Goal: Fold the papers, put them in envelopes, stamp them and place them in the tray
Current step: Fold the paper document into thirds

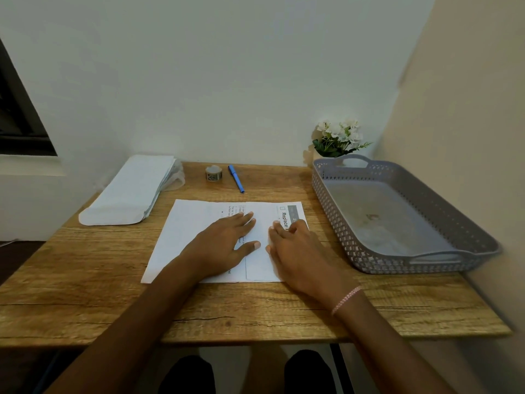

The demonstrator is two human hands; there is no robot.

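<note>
A white printed paper point(187, 231) lies on the wooden table point(85, 280) in front of me, with a folded part over its right side. My left hand point(224, 243) rests flat on the middle of the paper, fingers straight. My right hand point(298, 251) presses on the folded part, fingers spread toward the printed heading. A stack of white envelopes point(127, 191) lies at the back left. A small roll of stamps point(213, 173) stands at the back centre. The grey perforated tray point(466, 220) sits at the right with nothing in it.
A blue pen point(236, 179) lies beside the roll of stamps. A pot of white flowers point(339, 139) stands behind the tray in the corner. Walls close the table at the back and right.
</note>
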